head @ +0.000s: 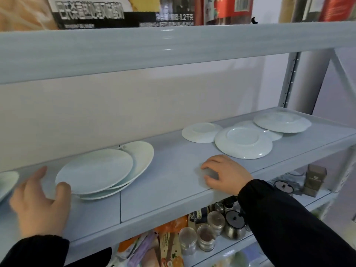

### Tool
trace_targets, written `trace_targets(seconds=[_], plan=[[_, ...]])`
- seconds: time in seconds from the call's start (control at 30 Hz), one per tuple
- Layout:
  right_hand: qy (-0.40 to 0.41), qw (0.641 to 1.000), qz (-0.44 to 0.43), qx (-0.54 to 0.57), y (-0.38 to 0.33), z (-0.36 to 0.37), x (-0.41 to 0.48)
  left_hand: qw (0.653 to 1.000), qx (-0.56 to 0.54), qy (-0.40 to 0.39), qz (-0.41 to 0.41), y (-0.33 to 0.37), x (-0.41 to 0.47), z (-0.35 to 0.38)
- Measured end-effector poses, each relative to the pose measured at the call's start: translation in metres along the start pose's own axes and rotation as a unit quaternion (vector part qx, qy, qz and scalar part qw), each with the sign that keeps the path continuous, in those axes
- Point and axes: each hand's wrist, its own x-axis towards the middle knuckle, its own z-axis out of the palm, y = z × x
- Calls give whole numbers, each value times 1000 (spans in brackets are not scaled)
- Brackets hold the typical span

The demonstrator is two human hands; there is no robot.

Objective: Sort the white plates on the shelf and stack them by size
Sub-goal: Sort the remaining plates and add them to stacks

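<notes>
Fingers (pixel 41 175) of left hand (pixel 38 201) spread, thumb touching uneven plate stack (pixel 100 170); right hand (pixel 225 174) loosely curled, empty, on shelf (pixel 169 176).

The shelf (pixel 173 176) is pale blue-grey, plain, with a thin dark seam at about 7 o'clock; the beam overhead (pixel 134 49) is the same glossy pale blue-grey; the wall behind (pixel 96 112) is a flat cream; the stacked plates (pixel 100 170) at 9 o'clock are white with a faint green tint, unpatterned; the upturned plates (pixel 243 142) at 2 o'clock are the same plain white; both sleeves (pixel 289 224) are black; on the top level a box (pixel 92 16) is black with white lettering, a carton (pixel 229 8) at 1 o'clock is red; down at 6 o'clock the packets (pixel 171 226) are orange, the jars (pixel 206 237) clear with brown contents.
</notes>
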Motion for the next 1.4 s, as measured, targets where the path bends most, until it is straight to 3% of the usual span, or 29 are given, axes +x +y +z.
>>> trace_targets(seconds=[0.13,0.23,0.33,0.57,0.77,0.93,1.07,1.13,1.27,1.4], plan=[[21,1000,12,12,23,-5,-2,989,-20,-6,146,55,-50,-4],[22,1000,1,16,27,-4,0,939,-11,-84,332,102,-93,19],[23,1000,-14,15,29,-2,1,894,27,-185,406,125,-119,65],[41,998,-37,14,31,0,2,861,166,-311,367,157,-146,144],[47,997,-56,27,35,5,1,879,229,-307,283,153,-150,145],[36,993,-94,64,40,-3,-3,882,247,-300,267,156,-153,146],[84,986,-122,70,71,-22,-7,888,239,-302,253,154,-152,146],[90,991,-95,31,98,-34,-2,892,238,-292,252,154,-153,147],[25,999,7,-28,145,-43,3,892,242,-287,251,153,-153,150],[1,999,2,-50,155,-37,3,897,238,-281,244,153,-153,151]])
